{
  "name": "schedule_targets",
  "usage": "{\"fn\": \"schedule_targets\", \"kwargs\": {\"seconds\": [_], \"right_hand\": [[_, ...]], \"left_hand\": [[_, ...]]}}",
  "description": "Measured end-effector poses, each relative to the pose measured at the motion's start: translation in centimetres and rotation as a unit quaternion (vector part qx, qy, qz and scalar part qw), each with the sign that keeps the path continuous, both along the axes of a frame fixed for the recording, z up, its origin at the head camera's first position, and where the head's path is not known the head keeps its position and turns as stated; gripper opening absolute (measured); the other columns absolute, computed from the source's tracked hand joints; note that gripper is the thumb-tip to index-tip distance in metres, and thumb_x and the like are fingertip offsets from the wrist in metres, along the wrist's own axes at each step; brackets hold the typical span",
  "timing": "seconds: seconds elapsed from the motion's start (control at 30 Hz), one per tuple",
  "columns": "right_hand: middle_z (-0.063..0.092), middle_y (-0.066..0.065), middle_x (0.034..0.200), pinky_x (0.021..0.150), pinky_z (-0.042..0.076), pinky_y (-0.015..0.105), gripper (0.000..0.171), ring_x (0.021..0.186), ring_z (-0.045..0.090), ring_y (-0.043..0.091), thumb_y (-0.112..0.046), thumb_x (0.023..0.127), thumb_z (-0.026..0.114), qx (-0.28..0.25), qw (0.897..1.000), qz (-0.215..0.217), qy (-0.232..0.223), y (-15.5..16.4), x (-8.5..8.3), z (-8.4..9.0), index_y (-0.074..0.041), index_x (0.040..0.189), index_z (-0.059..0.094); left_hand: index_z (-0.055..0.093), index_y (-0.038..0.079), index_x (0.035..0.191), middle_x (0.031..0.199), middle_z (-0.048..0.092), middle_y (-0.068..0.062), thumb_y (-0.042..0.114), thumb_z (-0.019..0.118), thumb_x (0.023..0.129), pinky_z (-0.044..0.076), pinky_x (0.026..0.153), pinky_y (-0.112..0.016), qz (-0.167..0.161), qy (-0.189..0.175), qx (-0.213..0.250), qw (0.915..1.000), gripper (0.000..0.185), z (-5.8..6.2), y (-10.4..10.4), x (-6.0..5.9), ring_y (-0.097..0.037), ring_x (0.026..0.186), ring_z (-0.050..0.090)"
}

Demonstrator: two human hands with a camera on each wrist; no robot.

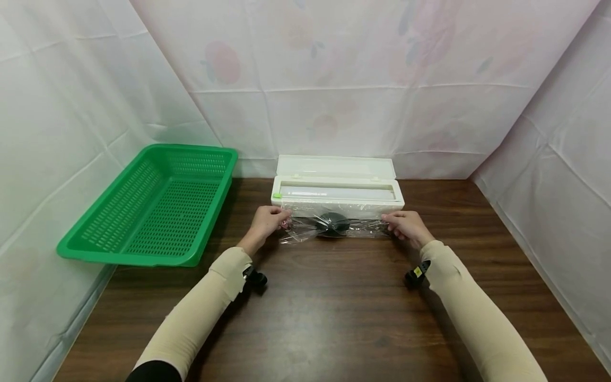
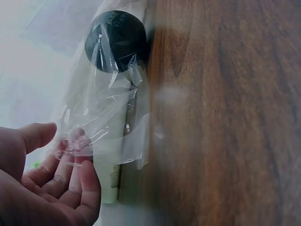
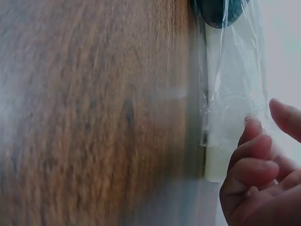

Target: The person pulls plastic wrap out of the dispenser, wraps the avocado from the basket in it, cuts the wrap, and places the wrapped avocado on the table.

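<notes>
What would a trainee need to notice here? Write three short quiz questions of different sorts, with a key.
1. True or false: the green basket holds the dark round object.
2. Multiple choice: the clear film is held by A) the left hand only, B) the right hand only, C) both hands.
3. Fill in: the white dispenser box has its lid ____.

Key:
1. False; it sits on the table in front of the box, under the film.
2. C.
3. Open.
</notes>
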State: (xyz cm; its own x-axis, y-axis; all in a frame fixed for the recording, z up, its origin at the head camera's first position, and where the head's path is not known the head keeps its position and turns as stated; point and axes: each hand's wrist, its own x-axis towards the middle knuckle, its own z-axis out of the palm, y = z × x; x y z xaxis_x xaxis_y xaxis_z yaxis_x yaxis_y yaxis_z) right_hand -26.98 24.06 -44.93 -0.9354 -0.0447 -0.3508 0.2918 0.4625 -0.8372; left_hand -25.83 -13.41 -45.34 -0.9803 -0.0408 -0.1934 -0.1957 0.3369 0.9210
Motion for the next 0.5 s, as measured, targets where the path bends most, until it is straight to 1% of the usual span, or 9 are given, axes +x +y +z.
{"fn": "schedule_targets", "kwargs": {"seconds": [0.07, 0.1, 0.17, 0.23, 0.3, 0.37, 0.4, 0.43, 0.5], "right_hand": [[0.061, -0.002, 0.074, 0.053, 0.043, 0.025, 0.043, 0.057, 0.048, 0.009, -0.037, 0.092, 0.066, 0.016, 1.000, -0.006, 0.011, -0.1, 0.3, 0.3, 0.001, 0.114, 0.064], [0.063, 0.001, 0.077, 0.054, 0.044, 0.026, 0.044, 0.057, 0.049, 0.009, -0.036, 0.092, 0.066, 0.028, 0.999, -0.009, 0.024, -0.1, 0.5, 0.4, 0.002, 0.115, 0.064], [0.066, 0.005, 0.086, 0.057, 0.045, 0.026, 0.044, 0.063, 0.051, 0.010, -0.036, 0.092, 0.066, 0.074, 0.995, -0.015, 0.061, -0.2, 1.0, 0.7, 0.001, 0.116, 0.065], [0.067, 0.010, 0.092, 0.062, 0.044, 0.026, 0.039, 0.069, 0.053, 0.013, -0.033, 0.092, 0.066, 0.119, 0.986, -0.024, 0.114, -0.4, 1.5, 1.0, 0.001, 0.113, 0.067], [0.067, 0.014, 0.093, 0.065, 0.043, 0.027, 0.034, 0.075, 0.055, 0.018, -0.028, 0.092, 0.067, 0.165, 0.969, -0.028, 0.183, -0.9, 2.0, 1.4, 0.002, 0.107, 0.069], [0.066, 0.017, 0.090, 0.067, 0.043, 0.030, 0.028, 0.078, 0.057, 0.024, -0.023, 0.091, 0.069, 0.187, 0.951, -0.018, 0.247, -1.7, 2.4, 1.8, 0.002, 0.103, 0.070], [0.066, 0.018, 0.088, 0.068, 0.044, 0.032, 0.026, 0.077, 0.058, 0.026, -0.021, 0.090, 0.070, 0.188, 0.942, -0.004, 0.277, -2.3, 2.5, 2.0, 0.003, 0.101, 0.071], [0.066, 0.018, 0.087, 0.069, 0.046, 0.034, 0.026, 0.078, 0.059, 0.028, -0.019, 0.089, 0.071, 0.189, 0.934, 0.017, 0.302, -2.9, 2.7, 2.3, 0.004, 0.101, 0.071], [0.067, 0.018, 0.088, 0.071, 0.050, 0.039, 0.027, 0.080, 0.062, 0.030, -0.018, 0.087, 0.073, 0.196, 0.916, 0.072, 0.343, -4.3, 3.0, 2.5, 0.004, 0.103, 0.071]], "left_hand": [[0.072, -0.003, 0.099, 0.076, 0.071, -0.004, 0.026, 0.068, 0.092, 0.049, 0.061, -0.025, 0.003, 0.012, -0.029, 0.9995, 0.031, 0.3, -0.1, 0.2, -0.011, 0.065, 0.061], [0.073, -0.001, 0.100, 0.081, 0.072, -0.005, 0.030, 0.069, 0.091, 0.049, 0.063, -0.026, 0.007, 0.023, -0.060, 0.9979, 0.032, 0.4, -0.2, 0.4, -0.012, 0.068, 0.062], [0.074, 0.004, 0.103, 0.089, 0.074, -0.008, 0.036, 0.070, 0.089, 0.051, 0.069, -0.030, 0.016, 0.054, -0.127, 0.9903, 0.035, 0.8, -0.3, 0.8, -0.017, 0.076, 0.066], [0.073, 0.008, 0.105, 0.096, 0.075, -0.010, 0.040, 0.069, 0.089, 0.052, 0.076, -0.036, 0.031, 0.088, -0.182, 0.9789, 0.037, 1.2, -0.4, 1.2, -0.023, 0.085, 0.069], [0.072, 0.011, 0.106, 0.098, 0.075, -0.008, 0.041, 0.069, 0.089, 0.051, 0.082, -0.042, 0.039, 0.129, -0.217, 0.9669, 0.035, 1.7, -0.2, 1.5, -0.025, 0.089, 0.069], [0.071, 0.009, 0.105, 0.096, 0.075, -0.009, 0.035, 0.069, 0.089, 0.051, 0.085, -0.044, 0.030, 0.173, -0.211, 0.9616, 0.030, 2.3, 0.3, 1.8, -0.026, 0.089, 0.070], [0.071, 0.009, 0.104, 0.096, 0.075, -0.008, 0.031, 0.069, 0.090, 0.051, 0.085, -0.044, 0.016, 0.195, -0.208, 0.9582, 0.026, 2.5, 0.8, 1.8, -0.025, 0.090, 0.070], [0.072, 0.008, 0.103, 0.096, 0.075, -0.008, 0.028, 0.069, 0.090, 0.051, 0.086, -0.043, -0.004, 0.218, -0.210, 0.9530, 0.024, 2.7, 1.3, 1.8, -0.025, 0.090, 0.070], [0.073, 0.006, 0.103, 0.098, 0.075, -0.008, 0.021, 0.068, 0.090, 0.052, 0.086, -0.041, -0.055, 0.263, -0.225, 0.9366, 0.020, 3.0, 2.5, 2.0, -0.024, 0.092, 0.069]]}}
